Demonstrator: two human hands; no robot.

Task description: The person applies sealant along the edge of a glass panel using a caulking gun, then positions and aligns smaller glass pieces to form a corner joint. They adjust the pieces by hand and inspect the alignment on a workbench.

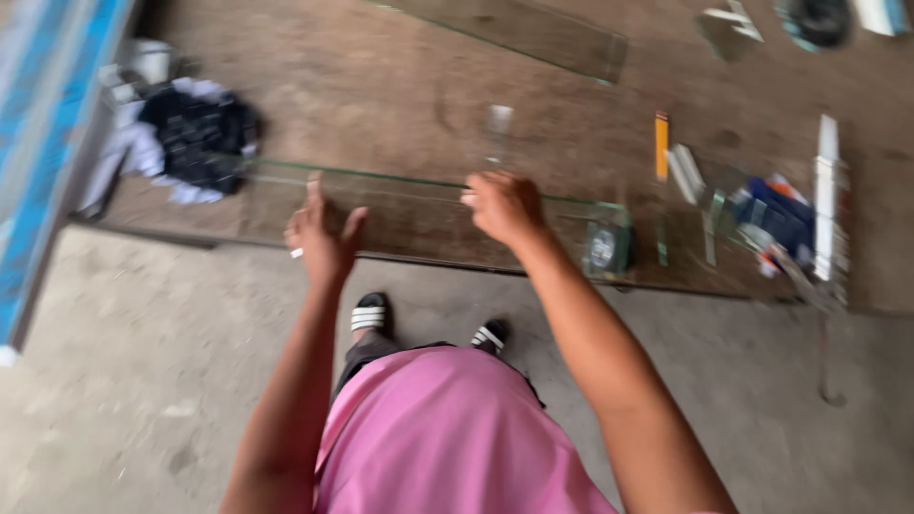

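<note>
In the head view, blurred by motion, a long clear glass pane (419, 214) with greenish edges is seen lying flat across the middle of the frame, on a low brown board (381, 86) that fills the upper part of the picture. The left hand (322, 238) is held open at the pane's near edge, fingers spread and pointing upward in the frame; whether the palm actually presses the glass cannot be told through the blur. The right hand (503, 207) is set with curled fingers at the pane's far edge, right of centre, and appears to be gripping that edge — though the contact itself is smeared. The pane has not been lifted: it is judged to rest fully on the board, so the handling seems to be at its start, with both hands placed and nothing yet raised or shifted. A second glass strip (533, 33) lies at the top centre, well apart from the hands. At the upper left a dark bundle of cloth (195, 133) rests just beside the pane's left end. At the right of the frame an orange pencil-like tool (661, 145), a white straightedge (826, 200) and a heap of small tools (776, 219) are scattered — none is touched. Sandalled feet (371, 312) stand on the grey concrete floor (124, 381) at the lower centre.
</note>
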